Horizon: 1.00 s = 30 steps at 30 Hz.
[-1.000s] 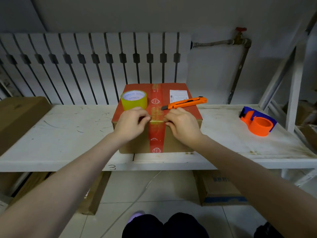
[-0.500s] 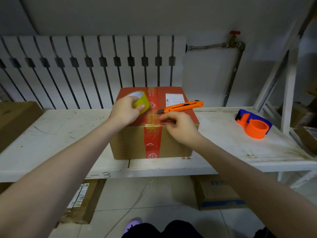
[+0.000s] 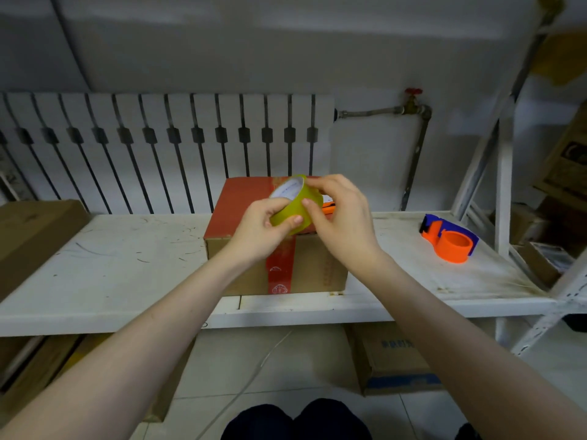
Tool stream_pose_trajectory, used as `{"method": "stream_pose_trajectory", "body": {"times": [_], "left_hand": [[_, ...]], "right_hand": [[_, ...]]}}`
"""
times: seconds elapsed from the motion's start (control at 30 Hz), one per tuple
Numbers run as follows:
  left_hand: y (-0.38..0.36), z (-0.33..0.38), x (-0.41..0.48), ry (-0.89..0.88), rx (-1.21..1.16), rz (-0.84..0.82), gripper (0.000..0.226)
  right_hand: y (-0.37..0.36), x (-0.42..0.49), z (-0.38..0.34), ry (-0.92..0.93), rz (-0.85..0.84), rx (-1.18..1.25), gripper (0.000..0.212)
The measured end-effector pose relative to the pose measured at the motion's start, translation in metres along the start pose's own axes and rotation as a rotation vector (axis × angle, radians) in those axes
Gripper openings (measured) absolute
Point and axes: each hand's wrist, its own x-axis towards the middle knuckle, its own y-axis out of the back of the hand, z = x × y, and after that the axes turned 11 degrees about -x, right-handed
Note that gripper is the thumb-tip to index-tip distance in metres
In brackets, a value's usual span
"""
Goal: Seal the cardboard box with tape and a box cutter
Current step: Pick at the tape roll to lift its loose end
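A cardboard box with a red top and a red printed tape strip down its front stands on the white shelf. I hold a yellow-green tape roll tilted in the air just above the box's front edge. My left hand grips the roll from below and the left. My right hand pinches the roll's right side with thumb and fingers. The orange box cutter lies on the box top, mostly hidden behind my right hand.
An orange and blue tape dispenser sits on the shelf to the right. A large brown carton lies at the left end. A white radiator stands behind, a shelf upright at right. More cartons rest on the floor below.
My left hand lifted the tape roll off the box top and brought it forward. My right hand left the box's front edge and took hold of the roll.
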Motion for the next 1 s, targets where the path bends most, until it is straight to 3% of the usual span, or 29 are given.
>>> {"method": "stream_pose_trajectory", "body": {"times": [0.37,0.63,0.73,0.87,1.0], "left_hand": [[-0.017,0.020,-0.025,-0.028,-0.067,0.056,0.030],[-0.016,0.021,-0.036,0.005,-0.079,0.063,0.014],[-0.018,0.022,-0.040,0.017,-0.131,0.086,0.018],[-0.023,0.030,-0.047,0.054,-0.234,0.060,0.018],[-0.025,0.036,-0.051,0.037,-0.232,0.002,0.032]], "right_hand": [[0.018,-0.032,-0.023,0.063,0.135,-0.011,0.020],[0.022,-0.055,-0.019,0.134,0.142,0.015,0.016],[0.025,-0.058,-0.019,0.071,0.133,0.080,0.016],[0.030,-0.055,-0.023,-0.151,0.130,0.163,0.019],[0.030,-0.054,-0.026,-0.159,0.138,0.203,0.019]]}}
